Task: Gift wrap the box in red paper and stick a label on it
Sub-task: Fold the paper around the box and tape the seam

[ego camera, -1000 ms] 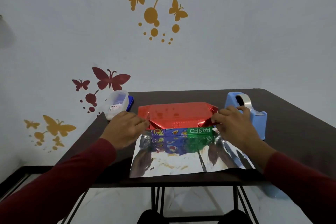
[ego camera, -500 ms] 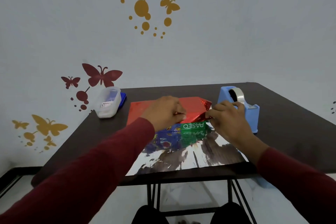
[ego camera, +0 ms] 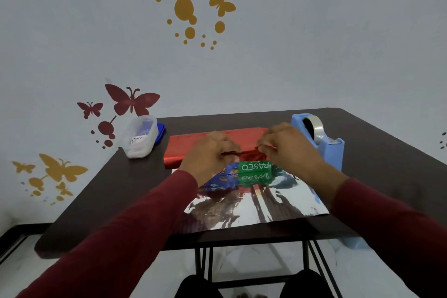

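Red wrapping paper [ego camera: 193, 146] is folded over the top of a box [ego camera: 254, 172] that lies on a dark desk [ego camera: 108, 189], and both hands are set on that fold. The left hand [ego camera: 209, 152] is laid on the paper with its fingers curled down onto the crinkled edge, which appears to be pinched near the middle of the box. The right hand [ego camera: 287, 147] is placed just beside it, and a small bit of the red edge is pinched between its thumb and fingertips. The two hands are close together but not touching. Below the hands, the near side of the box is left uncovered: a green panel printed PASEO and a blue patterned panel are shown. Toward the person from the hands, the silver underside of the paper [ego camera: 256, 210] is spread flat over the desk as far as its near edge. Left of the left hand, the covered end of the box is seen as a smooth red strip. Further left and beyond, a clear plastic container [ego camera: 139, 138] is stood on a blue lid [ego camera: 160, 129] near the desk's far corner. Right of the right hand, a light blue tape dispenser [ego camera: 321, 143] with a roll of clear tape is stood just beside the box. Both arms are covered by dark red sleeves [ego camera: 145, 220].
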A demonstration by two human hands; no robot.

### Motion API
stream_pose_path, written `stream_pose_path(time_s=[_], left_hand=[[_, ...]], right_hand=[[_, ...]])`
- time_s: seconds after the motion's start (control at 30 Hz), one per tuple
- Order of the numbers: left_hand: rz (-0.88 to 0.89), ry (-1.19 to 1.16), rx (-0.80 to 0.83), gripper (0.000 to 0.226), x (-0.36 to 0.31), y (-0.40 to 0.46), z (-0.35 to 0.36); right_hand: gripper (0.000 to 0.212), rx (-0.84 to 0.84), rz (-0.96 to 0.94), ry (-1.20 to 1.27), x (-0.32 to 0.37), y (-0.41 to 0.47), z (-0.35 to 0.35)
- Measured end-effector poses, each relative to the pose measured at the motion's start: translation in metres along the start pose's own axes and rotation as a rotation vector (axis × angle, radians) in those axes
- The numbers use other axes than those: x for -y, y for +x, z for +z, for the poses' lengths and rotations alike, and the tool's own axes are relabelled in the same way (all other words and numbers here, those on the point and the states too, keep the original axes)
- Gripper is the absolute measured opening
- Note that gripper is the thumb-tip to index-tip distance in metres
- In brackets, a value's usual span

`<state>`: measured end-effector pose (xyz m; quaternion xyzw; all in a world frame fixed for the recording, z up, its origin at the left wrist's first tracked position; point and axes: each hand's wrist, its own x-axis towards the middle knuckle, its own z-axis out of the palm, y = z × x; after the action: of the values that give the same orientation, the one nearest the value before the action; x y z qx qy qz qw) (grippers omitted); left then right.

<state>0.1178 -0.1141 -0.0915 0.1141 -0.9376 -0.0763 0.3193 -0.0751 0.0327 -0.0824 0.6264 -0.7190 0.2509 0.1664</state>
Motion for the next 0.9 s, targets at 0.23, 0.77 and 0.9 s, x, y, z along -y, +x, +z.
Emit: stream_pose_path(time_s=[0.23, 0.77, 0.9], left_hand=[[-0.505, -0.129, -0.252, 0.024, 0.020, -0.034, -0.049], [-1.214, -0.861, -0.041, 0.036, 0.048, -0.024, -0.068], [-1.206, -0.878, -0.145, 0.031, 0.051, -0.019, -0.063]], right_hand=[[0.011, -0.066, 0.003, 0.037, -0.007, 0.000, 0.015], [0.016, -0.064, 0.154, 0.147, -0.006, -0.003, 0.016], [0.017, -0.081, 0.173, 0.180, -0.001, -0.001, 0.018]])
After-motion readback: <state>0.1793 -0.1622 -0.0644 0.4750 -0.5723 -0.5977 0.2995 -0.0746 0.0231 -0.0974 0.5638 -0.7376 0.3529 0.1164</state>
